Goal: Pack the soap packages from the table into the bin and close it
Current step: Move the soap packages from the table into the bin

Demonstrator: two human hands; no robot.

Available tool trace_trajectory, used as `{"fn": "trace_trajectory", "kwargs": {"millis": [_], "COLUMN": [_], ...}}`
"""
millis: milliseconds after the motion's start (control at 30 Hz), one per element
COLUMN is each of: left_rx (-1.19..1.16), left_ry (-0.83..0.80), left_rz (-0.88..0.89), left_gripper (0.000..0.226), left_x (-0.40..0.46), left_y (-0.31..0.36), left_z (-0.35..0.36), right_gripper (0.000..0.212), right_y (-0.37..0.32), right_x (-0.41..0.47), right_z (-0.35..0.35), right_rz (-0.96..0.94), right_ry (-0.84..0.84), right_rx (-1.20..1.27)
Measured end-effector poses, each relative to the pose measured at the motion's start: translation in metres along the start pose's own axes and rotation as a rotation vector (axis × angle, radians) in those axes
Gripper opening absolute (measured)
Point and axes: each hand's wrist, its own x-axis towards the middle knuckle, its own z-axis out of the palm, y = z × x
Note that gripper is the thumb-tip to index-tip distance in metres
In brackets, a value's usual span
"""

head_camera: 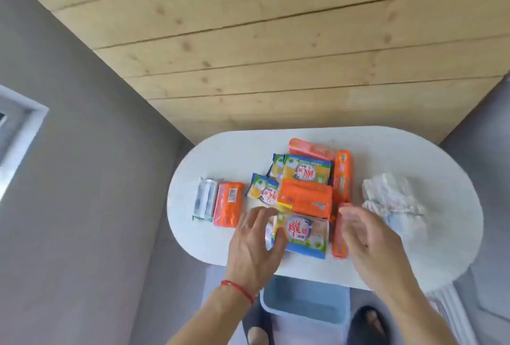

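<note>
Down on the white oval bench [220,151], a loose cluster of soap packages is lying near the middle, and both hands are reaching over its near edge. The left hand [255,242] is resting on the left end of the nearest yellow-and-blue package [302,234], thumb against its near-left corner and fingers spread over the top; the blur is making it hard to say whether the fingers are actually curling round it or only touching. That package is lying flat with its long axis running left to right. The right hand [367,242] is hovering open just beside it, fingers relaxed, holding nothing, over a narrow orange package [339,246] whose long axis is pointing away from the person. Farther back, an orange package [305,198] and another yellow-and-blue one [306,171] are lying crosswise, while a second narrow orange pack [343,176] is pointing away. Off to the left, an orange bar [228,204] and a clear-wrapped pack [205,198] are lying side by side, lengthwise away. A crumpled white bag [392,201] is sitting at the right. The blue bin [306,303] is standing open on the floor below the bench's near edge.
</note>
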Motion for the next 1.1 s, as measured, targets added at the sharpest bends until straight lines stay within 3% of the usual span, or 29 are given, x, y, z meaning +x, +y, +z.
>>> {"fn": "trace_trajectory", "kwargs": {"millis": [133,300,467,700,800,967,1100], "left_rx": [-0.063,-0.173,-0.234,0.142,0.139,0.14,0.097], "left_ry": [0.125,0.266,0.235,0.41,0.382,0.12,0.115], "left_rz": [0.127,0.326,0.402,0.699,0.705,0.646,0.63], "left_gripper": [0.041,0.053,0.071,0.096,0.087,0.088,0.083], "left_x": [0.014,0.018,0.025,0.007,0.009,0.004,0.009], "left_y": [-0.036,-0.078,-0.091,-0.098,-0.096,-0.092,-0.09], "left_z": [0.056,0.107,0.109,0.081,0.068,0.075,0.082], "right_gripper": [0.035,0.077,0.071,0.067,0.066,0.053,0.048], "right_y": [0.039,0.086,0.099,0.098,0.089,0.089,0.083], "right_x": [0.021,0.037,0.044,0.041,0.034,0.002,-0.011], "right_z": [0.036,0.07,0.078,0.08,0.078,0.078,0.075], "right_rz": [-0.294,-0.517,-0.625,-0.71,-0.7,-0.591,-0.576], "right_ry": [0.217,0.189,0.216,0.321,0.331,0.314,0.365], "right_rx": [-0.178,-0.221,-0.304,-0.355,-0.33,-0.232,-0.288]}}
